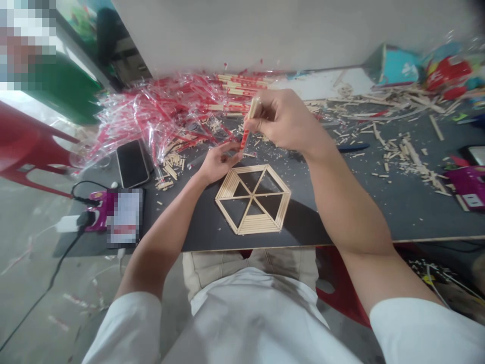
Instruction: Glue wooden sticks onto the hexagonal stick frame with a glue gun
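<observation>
My right hand (280, 121) is shut on a thin wooden chopstick (247, 124), pinching it upright between thumb and fingers. Its lower part is still in a red paper wrapper, and bare wood shows at the top. My left hand (220, 163) lies palm down with its fingers apart, the fingertips right by the wrapper's lower end. Whether they touch it I cannot tell. Just below both hands, a flat hexagonal frame of glued wooden sticks (252, 199) rests on the dark tabletop (417, 217), with stick rows filling two of its segments.
A heap of red-wrapped chopsticks in clear plastic (159, 114) lies behind my hands. Loose wooden pieces (405, 156) are scattered to the right, near a blue-handled tool (354, 147). A phone (132, 163) and a purple device with a cable (100, 210) sit left; a red chair (26, 146) stands beyond.
</observation>
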Demonstrator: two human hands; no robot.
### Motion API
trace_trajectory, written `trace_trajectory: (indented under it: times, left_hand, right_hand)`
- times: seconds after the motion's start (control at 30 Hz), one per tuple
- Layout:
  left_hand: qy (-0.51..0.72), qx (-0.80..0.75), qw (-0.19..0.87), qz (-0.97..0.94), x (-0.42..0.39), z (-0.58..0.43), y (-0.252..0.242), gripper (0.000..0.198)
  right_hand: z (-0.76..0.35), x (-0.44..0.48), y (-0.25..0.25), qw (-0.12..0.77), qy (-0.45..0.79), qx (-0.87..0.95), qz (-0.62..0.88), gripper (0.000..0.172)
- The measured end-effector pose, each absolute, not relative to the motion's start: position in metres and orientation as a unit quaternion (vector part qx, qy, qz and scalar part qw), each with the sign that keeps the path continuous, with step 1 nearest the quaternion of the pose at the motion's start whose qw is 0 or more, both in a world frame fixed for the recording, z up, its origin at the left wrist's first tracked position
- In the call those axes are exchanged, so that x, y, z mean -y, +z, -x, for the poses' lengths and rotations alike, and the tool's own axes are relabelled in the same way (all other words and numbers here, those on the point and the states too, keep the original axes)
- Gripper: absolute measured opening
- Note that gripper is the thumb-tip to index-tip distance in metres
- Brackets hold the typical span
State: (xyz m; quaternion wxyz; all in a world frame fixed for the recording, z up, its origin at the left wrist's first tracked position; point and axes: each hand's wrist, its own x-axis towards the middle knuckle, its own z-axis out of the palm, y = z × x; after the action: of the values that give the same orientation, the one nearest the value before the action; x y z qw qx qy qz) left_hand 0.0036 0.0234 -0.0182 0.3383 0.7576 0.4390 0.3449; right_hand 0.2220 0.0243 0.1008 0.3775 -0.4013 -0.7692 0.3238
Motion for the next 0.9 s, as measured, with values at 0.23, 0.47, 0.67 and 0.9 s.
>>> trace_trajectory:
  times: [0.23, 0.47, 0.67, 0.9]
  left_hand:
    - [0.358, -0.462, 0.323, -0.745, -0.029, -0.005, -0.027, 0.052]
    - [0.33, -0.465, 0.298, -0.766, -0.033, 0.0, -0.03, 0.055]
    - [0.353, -0.438, 0.276, -0.78, -0.028, 0.001, -0.023, 0.059]
    - [0.338, -0.464, 0.175, -0.8, -0.018, -0.005, -0.013, 0.043]
  right_hand:
    - [-0.218, -0.038, 0.085, 0.339, 0.312, 0.783, 0.418, 0.032]
    - [-0.2, -0.03, 0.081, 0.254, 0.32, 0.814, 0.413, 0.027]
    - [-0.216, -0.02, 0.103, 0.279, 0.307, 0.809, 0.417, 0.026]
    - [-0.234, -0.02, 0.114, 0.385, 0.324, 0.763, 0.405, 0.043]
